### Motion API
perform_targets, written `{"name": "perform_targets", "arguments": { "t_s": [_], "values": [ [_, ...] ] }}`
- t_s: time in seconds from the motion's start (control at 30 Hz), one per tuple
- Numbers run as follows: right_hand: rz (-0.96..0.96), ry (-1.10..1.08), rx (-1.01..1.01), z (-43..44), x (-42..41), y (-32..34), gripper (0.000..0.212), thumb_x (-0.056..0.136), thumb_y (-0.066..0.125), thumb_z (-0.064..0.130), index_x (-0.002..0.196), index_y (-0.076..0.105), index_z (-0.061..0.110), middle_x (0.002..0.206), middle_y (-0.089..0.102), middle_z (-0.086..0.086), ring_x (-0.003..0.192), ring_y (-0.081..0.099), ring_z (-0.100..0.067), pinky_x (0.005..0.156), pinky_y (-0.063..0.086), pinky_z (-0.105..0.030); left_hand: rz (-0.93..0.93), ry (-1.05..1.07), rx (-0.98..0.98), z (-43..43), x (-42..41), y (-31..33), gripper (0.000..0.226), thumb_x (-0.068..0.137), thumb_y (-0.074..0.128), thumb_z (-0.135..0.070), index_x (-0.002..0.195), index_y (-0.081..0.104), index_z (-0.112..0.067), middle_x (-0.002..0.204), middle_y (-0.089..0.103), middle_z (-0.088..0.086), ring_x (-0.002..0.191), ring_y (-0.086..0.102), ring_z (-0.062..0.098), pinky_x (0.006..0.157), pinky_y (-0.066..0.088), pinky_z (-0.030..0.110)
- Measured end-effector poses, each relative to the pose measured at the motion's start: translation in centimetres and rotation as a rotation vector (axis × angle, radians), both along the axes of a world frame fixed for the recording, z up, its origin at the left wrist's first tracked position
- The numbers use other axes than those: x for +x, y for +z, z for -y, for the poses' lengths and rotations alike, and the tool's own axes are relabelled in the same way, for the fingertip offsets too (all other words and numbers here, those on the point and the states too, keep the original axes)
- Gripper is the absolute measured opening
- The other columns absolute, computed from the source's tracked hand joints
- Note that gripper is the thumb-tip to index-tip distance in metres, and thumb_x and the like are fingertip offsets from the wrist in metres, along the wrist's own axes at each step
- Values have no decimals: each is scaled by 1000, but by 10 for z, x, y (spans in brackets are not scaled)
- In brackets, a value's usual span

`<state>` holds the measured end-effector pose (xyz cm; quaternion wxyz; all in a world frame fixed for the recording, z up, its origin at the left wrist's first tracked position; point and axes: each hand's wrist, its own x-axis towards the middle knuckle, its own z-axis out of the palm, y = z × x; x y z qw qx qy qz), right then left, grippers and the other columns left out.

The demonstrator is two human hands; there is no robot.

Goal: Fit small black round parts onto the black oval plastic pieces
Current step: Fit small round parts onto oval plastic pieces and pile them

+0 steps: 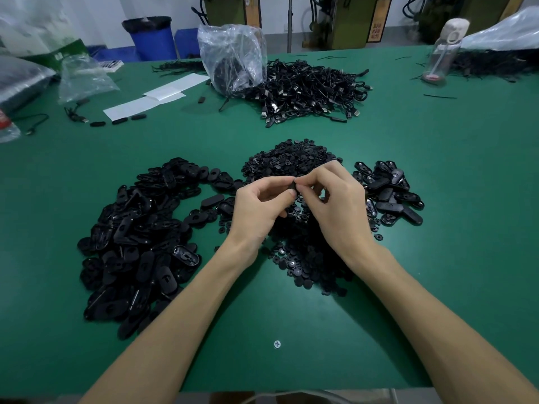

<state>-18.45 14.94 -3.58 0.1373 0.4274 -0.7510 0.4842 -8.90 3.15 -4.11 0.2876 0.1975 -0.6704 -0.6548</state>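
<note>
Above the heap of small black round parts (291,158) on the green desk (452,176), left hand (259,205) and right hand (338,205) pinch one black oval plastic piece (293,186) between their fingertips; apparently light, rigid and smooth, it is best gripped by its edges.

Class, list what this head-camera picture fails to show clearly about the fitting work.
1. Head view: held black piece, pinched between left hand and right hand; fingers cover it, so oval or round is unclear.
2. Head view: contents of the clear plastic bag; crinkled film and blur hide them.
3. Head view: bottle at far right; too blurred for detail.
</note>
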Motion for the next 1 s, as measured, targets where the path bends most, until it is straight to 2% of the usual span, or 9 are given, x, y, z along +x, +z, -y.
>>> {"name": "perform_targets", "arguments": {
  "t_s": [0.1, 0.23, 0.37, 0.47, 0.57, 0.63, 0.8, 1.0],
  "values": [
    [-14, 29, -10, 1, 1, 1, 1, 92, 74, 7, 92, 74, 6, 96, 58, 1, 79, 55, -2, 71, 38, -7, -18, -14, 67, -1, 0, 1, 18, 96, 71, -7, 112, 78, -11, 103, 79, 4, 90, 70, 11, 73, 54, 25],
    [18, 81, 1, 1, 5, 2, 14, 94, 67, 2, 103, 77, 6, 99, 57, -2, 81, 51, 4, 75, 38, -7, -44, 2, 139, 0, 1, 2, 18, 96, 72, -10, 114, 76, -7, 110, 77, 13, 98, 70, 19, 79, 56, 29],
    [128, 128, -2, 0, 9, 8, 31, 94, 60, -2, 113, 77, 16, 102, 59, -3, 82, 54, 0, 72, 38, -10, -54, 17, 147, 3, 2, 3, 16, 95, 72, -7, 110, 76, -8, 99, 78, 8, 91, 70, 16, 74, 57, 26],
    [208, 98, -73, -2, 7, 13, 26, 97, 64, 8, 119, 73, 19, 103, 63, -1, 89, 62, -9, 73, 45, -14, -60, -17, 109, 3, 1, 6, 14, 95, 73, -5, 108, 75, -9, 90, 75, 3, 83, 67, 13, 70, 56, 25],
    [304, 86, -40, -3, 0, 15, 17, 99, 67, 18, 112, 77, 18, 101, 72, 4, 91, 66, -8, 78, 50, -24, -63, -60, 58, 2, 2, 8, 14, 95, 72, -3, 108, 75, -8, 87, 74, 0, 79, 65, 9, 66, 55, 22],
    [368, 103, -19, -4, -3, 13, 14, 98, 68, 18, 107, 78, 16, 93, 75, 6, 85, 68, -10, 78, 52, -29, -51, -60, 48, 2, 2, 8, 14, 95, 73, -3, 107, 75, -8, 88, 75, 1, 79, 66, 10, 66, 55, 22],
    [377, 99, -28, -3, -3, 12, 11, 96, 70, 17, 102, 79, 16, 84, 75, 11, 72, 63, 2, 71, 44, -14, -16, -68, 48, 1, 3, 8, 13, 94, 73, -5, 103, 75, -14, 88, 75, -4, 82, 67, 9, 66, 55, 24],
    [389, 104, -35, -2, -2, 11, 8, 94, 71, 16, 97, 79, 14, 79, 73, 13, 69, 63, 5, 67, 42, -8, -10, -49, 67, -1, 2, 8, 10, 95, 72, -4, 104, 73, -8, 85, 73, -3, 79, 66, 9, 65, 55, 24]
  ]
}}
